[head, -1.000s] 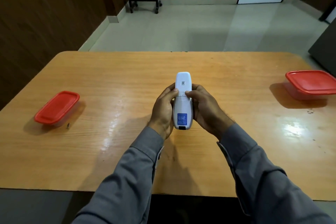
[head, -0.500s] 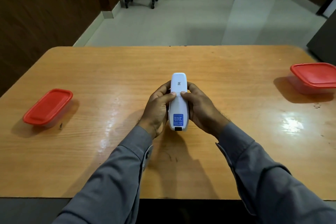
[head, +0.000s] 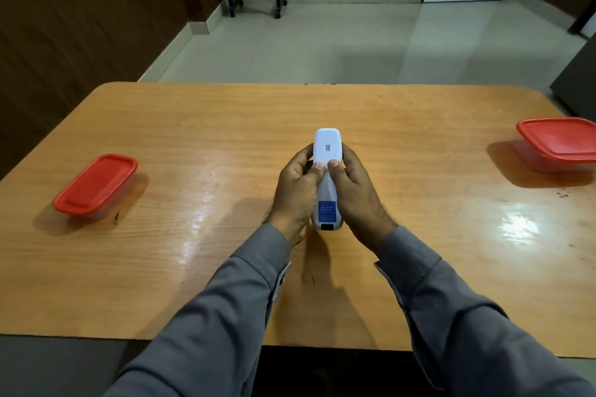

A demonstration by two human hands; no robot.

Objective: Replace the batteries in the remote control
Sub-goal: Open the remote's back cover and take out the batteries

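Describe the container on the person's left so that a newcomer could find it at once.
Start at the wooden table and go to its left side, away from the hands and the remote. There sits the left container, a clear tub under a red lid. Unlike the right container, it lies wholly in view, turned at an angle.

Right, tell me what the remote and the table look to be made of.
Remote control: white plastic by the look, smooth moulded shell with a faint sheen and printed stickers on its back. Table: wood or wood-grain laminate, I cannot tell which; the grain lines show, and a glossy finish mirrors the ceiling lights.
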